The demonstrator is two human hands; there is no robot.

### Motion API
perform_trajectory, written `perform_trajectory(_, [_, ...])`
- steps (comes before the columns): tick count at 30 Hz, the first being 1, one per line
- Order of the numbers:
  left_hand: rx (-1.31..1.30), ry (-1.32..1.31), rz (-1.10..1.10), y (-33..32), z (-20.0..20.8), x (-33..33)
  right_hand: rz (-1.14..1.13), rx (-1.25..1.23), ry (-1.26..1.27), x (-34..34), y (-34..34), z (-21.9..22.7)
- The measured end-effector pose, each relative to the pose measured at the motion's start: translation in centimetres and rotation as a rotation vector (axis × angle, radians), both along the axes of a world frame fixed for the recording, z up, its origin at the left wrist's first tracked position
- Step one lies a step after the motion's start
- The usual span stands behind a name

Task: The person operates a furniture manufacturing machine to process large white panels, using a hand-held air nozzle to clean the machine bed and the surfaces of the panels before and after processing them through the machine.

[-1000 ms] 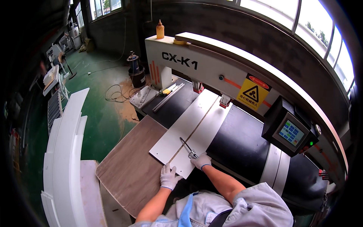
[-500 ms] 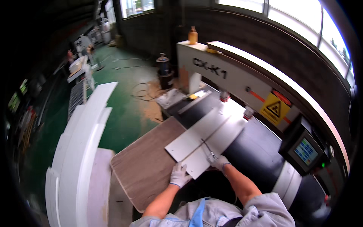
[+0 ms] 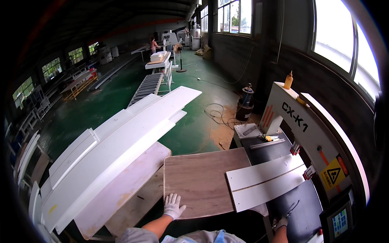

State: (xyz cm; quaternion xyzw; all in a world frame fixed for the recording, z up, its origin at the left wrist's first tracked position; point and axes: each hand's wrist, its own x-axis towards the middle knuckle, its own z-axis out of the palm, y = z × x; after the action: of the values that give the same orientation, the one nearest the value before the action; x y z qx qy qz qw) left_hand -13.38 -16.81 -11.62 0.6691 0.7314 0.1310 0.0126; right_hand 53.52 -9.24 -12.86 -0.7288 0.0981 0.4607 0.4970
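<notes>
My left hand, in a white glove, lies with spread fingers on the near left corner of a brown wood-grain board. My right hand, also gloved, is wrapped round what looks like an air blow gun with a thin bent nozzle, low over the machine's black bed; its grip is mostly hidden. Between my hands lies a white panel with a brown line along its length. Its near end rests on the brown board, and its far end reaches under the machine's red-tipped clamps.
Long white boards are stacked on a pale table at my left. The machine's light beam and a touch screen stand at right. A cable and a dark bucket are on the green floor; far off, a person stands by a roller conveyor.
The view has swung left. My left hand has moved off the white panel onto the brown board. My right hand has drawn back from the panel, still holding the blow gun.
</notes>
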Motion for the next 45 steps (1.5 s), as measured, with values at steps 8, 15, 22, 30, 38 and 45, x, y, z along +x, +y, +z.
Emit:
perform_trajectory(8, [-0.04, 0.055, 0.129, -2.7, -0.1, 1.6, -0.046, 0.237, 0.004, 1.9, -1.7, -5.1])
perform_trajectory(15, [-0.022, 0.086, 0.035, -3.3, 0.6, 1.8, -0.084, 0.173, -0.063, 1.4, -1.3, -5.7])
perform_trajectory(22, [0.063, 0.042, -0.038, -0.1, 0.1, 3.8, -0.116, 0.395, -0.16, 6.6, -5.5, -9.8])
perform_trajectory(30, [-0.045, 0.076, 0.025, -2.9, 1.0, 2.2, -0.164, 0.236, -0.206, -8.9, -5.1, 6.3])
perform_trajectory(38, [-0.035, 0.076, 0.052, -3.6, 0.0, 1.8, -0.103, 0.203, -0.251, -9.2, -4.2, 4.9])
perform_trajectory(45, [-0.039, 0.059, 0.011, -1.2, -0.4, 2.5, -0.19, 0.248, -0.033, -0.7, -5.7, -6.2])
